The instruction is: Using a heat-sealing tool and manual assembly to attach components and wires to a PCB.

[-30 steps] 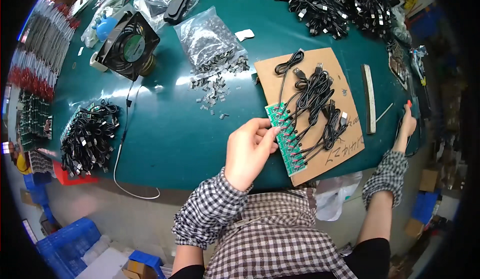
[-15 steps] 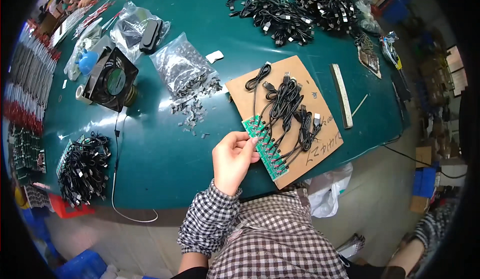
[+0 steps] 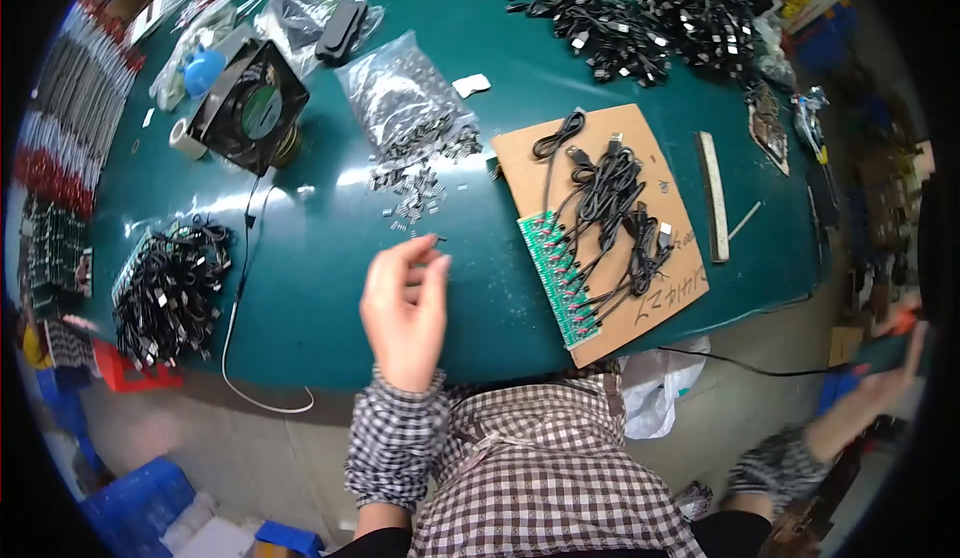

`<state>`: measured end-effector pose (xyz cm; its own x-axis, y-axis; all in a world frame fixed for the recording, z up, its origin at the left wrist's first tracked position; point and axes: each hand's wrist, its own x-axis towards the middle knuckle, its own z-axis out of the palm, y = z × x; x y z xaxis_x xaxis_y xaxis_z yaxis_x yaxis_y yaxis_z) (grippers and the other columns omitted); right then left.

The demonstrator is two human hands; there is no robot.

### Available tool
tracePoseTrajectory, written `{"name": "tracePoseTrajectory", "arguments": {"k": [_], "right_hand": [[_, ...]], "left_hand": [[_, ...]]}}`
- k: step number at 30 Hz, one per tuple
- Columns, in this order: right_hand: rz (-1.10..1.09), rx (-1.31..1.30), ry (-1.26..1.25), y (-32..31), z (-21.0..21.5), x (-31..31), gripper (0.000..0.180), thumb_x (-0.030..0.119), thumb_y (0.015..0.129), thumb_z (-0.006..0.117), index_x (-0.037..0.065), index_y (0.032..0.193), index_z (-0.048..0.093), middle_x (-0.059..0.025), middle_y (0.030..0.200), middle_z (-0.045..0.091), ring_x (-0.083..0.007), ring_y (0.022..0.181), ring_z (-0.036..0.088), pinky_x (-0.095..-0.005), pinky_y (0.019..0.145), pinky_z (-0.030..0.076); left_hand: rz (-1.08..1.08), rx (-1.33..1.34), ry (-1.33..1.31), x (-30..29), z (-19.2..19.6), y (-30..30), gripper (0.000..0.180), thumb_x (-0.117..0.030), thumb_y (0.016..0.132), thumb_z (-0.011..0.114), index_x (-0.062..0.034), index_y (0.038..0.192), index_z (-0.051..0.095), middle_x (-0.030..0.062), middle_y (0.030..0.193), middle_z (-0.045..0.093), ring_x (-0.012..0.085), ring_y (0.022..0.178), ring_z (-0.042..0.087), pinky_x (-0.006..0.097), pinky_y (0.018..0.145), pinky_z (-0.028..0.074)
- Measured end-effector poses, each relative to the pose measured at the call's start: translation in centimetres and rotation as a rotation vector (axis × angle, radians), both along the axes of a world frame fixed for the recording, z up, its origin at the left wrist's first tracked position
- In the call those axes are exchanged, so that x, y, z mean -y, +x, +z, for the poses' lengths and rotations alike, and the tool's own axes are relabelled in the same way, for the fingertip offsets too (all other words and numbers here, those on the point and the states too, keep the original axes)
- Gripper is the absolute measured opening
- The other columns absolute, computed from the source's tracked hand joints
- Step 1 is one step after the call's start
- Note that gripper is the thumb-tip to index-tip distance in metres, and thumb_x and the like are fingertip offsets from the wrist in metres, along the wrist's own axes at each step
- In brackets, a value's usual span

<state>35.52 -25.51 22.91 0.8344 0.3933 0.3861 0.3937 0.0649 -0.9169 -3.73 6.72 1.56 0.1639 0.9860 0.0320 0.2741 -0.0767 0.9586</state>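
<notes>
My left hand [image 3: 400, 308] is over the green table, just on the near side of a scatter of small metal-legged electronic parts [image 3: 415, 198]. Its thumb and forefinger are drawn together, with one small dark electronic part [image 3: 440, 240] at their tips. At the far right, past the table's edge, my right hand [image 3: 885, 383] is raised and blurred; something orange-red shows by its fingers, too smeared to name. Between the hands lies a strip of green circuit boards [image 3: 558, 280] on a cardboard sheet [image 3: 625, 323], with coiled black USB cables [image 3: 605, 198] attached.
A clear bag of parts [image 3: 405, 98] lies behind the scatter. Left of it stand a black fan [image 3: 255, 108] and a tape roll [image 3: 185, 140]. Cable heaps [image 3: 170, 293] sit front left, with more cables [image 3: 690, 18] back right. A pale bar [image 3: 712, 198] lies beside the cardboard.
My left hand has left the circuit boards and moved left to the loose parts. My right hand has risen at the far right. The whole view has shifted slightly.
</notes>
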Motion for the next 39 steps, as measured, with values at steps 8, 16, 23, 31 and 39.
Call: {"name": "tracePoseTrajectory", "arguments": {"k": [8, 16, 23, 31, 39], "right_hand": [[0.595, -0.46, 0.158, -14.3, -14.3, -13.3, 0.033, 0.022, 0.077, 0.056, -0.004, 0.094, 0.045, -0.0136, 0.082, 0.048, -0.0198, 0.06, 0.056, -0.0283, 0.044, 0.051], [0.548, -0.685, 0.242, -15.9, -16.0, -12.7, 0.033, 0.018, 0.077, 0.058, -0.003, 0.098, 0.045, -0.0143, 0.084, 0.051, -0.0244, 0.066, 0.059, -0.0344, 0.051, 0.054], [0.619, -0.579, 0.122, -19.7, -14.8, -16.9, 0.031, 0.016, 0.08, 0.056, -0.004, 0.102, 0.047, -0.0135, 0.09, 0.053, -0.0233, 0.078, 0.06, -0.0402, 0.072, 0.053], [0.679, -0.554, -0.35, -23.3, -13.6, -20.5, 0.033, 0.002, 0.074, 0.061, -0.002, 0.104, 0.048, -0.0113, 0.092, 0.057, -0.0188, 0.085, 0.059, -0.0326, 0.081, 0.047], [0.699, -0.295, -0.345, -23.9, -14.1, -20.6, 0.023, -0.004, 0.078, 0.06, 0.001, 0.1, 0.054, -0.005, 0.091, 0.058, -0.0118, 0.082, 0.059, -0.0235, 0.071, 0.049]], "left_hand": [[-0.144, -0.452, 0.246, -2.6, 0.0, 0.1, 0.015, -0.003, 0.072, 0.063, -0.0018, 0.082, 0.052, 0.0113, 0.082, 0.048, 0.0266, 0.062, 0.053, 0.035, 0.058, 0.044], [-0.066, -0.217, 0.105, -1.8, 0.0, -0.2, 0.009, -0.001, 0.079, 0.059, 0.0025, 0.083, 0.052, 0.0102, 0.078, 0.054, 0.0174, 0.061, 0.059, 0.028, 0.056, 0.048], [-0.259, 0.639, -0.597, 1.6, 4.0, 2.0, 0.013, -0.003, 0.085, 0.054, 0.0043, 0.096, 0.057, 0.0112, 0.084, 0.062, 0.0137, 0.069, 0.061, 0.024, 0.064, 0.053], [-0.31, 0.325, 0.213, 5.4, 3.4, 2.6, 0.026, 0.01, 0.07, 0.065, 0.0036, 0.094, 0.06, 0.0136, 0.086, 0.061, 0.0207, 0.077, 0.062, 0.026, 0.067, 0.053], [-0.257, 0.063, 0.634, 6.5, 3.5, 2.6, 0.034, 0.002, 0.064, 0.074, -0.0017, 0.094, 0.059, 0.0135, 0.088, 0.065, 0.0203, 0.072, 0.064, 0.026, 0.062, 0.052]]}}
